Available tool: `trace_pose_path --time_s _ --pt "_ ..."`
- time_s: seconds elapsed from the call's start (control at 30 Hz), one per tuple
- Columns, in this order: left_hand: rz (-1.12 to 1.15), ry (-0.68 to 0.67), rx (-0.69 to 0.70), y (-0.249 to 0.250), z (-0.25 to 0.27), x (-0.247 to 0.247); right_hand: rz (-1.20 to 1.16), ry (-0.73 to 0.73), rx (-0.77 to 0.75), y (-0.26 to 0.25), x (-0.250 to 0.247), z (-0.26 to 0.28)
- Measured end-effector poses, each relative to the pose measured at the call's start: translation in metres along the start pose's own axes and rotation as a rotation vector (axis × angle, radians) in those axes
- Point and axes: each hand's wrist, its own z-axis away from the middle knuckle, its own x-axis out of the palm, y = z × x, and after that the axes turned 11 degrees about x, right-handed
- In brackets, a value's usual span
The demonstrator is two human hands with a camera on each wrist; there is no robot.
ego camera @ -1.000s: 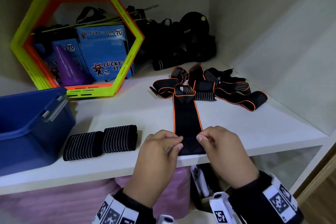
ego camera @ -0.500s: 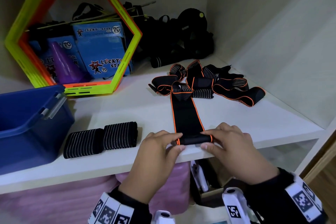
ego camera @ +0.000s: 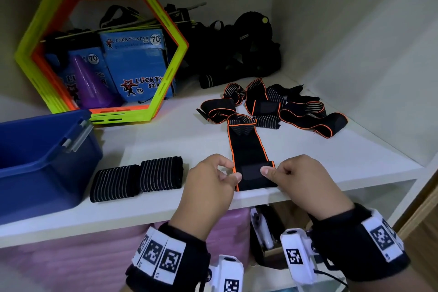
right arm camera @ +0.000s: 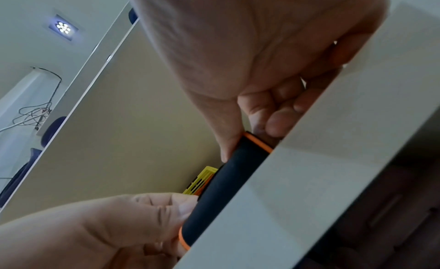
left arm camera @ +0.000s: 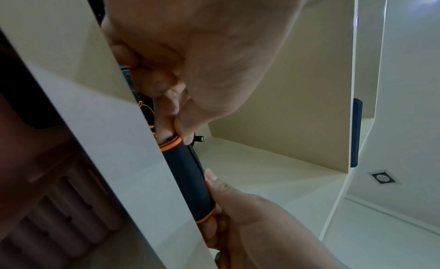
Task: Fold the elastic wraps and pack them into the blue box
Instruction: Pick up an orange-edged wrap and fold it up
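Pinching the near end of a black wrap [ego camera: 247,156] with orange edges, the left hand [ego camera: 208,182] and the right hand [ego camera: 301,180] work low in the middle of the frame. Each hand has its fingers [ego camera: 233,176] curled onto one side of the little roll. The wrap runs up the frame from the roll to a messy pile of wraps [ego camera: 275,106] in the upper middle.

It looks soft, light and stretchy, so I think it will spring open if the hands let go. The best place to hold it is at both ends of the roll, on the orange edges, where the hands are now.

The roll sits right at the front edge of the shelf [ego camera: 308,149], so it could slip off the front. There is bare shelf above the roll to push it along. Two folded wraps [ego camera: 137,178] lie at the lower left, just beside the blue box [ego camera: 45,149] at the left edge. A wall stands close at the right of the frame.
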Motion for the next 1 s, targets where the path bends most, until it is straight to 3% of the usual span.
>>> trace_pose_path --time_s 0.23,0.4,0.6,1.0 --pt "-0.092 -0.006 0.086 0.001 -0.002 -0.001 0.03 0.033 0.042 -0.008 -0.005 -0.003" --pt "-0.177 0.018 0.249 -0.003 -0.002 0.002 -0.003 0.087 -0.053 -0.009 0.0 0.008" --pt "-0.464 0.035 0.486 -0.003 0.005 0.01 0.043 0.12 -0.066 -0.007 0.004 0.011" --pt "-0.4 -0.153 0.396 0.0 0.007 0.001 0.185 0.104 -0.167 -0.003 0.004 0.019"
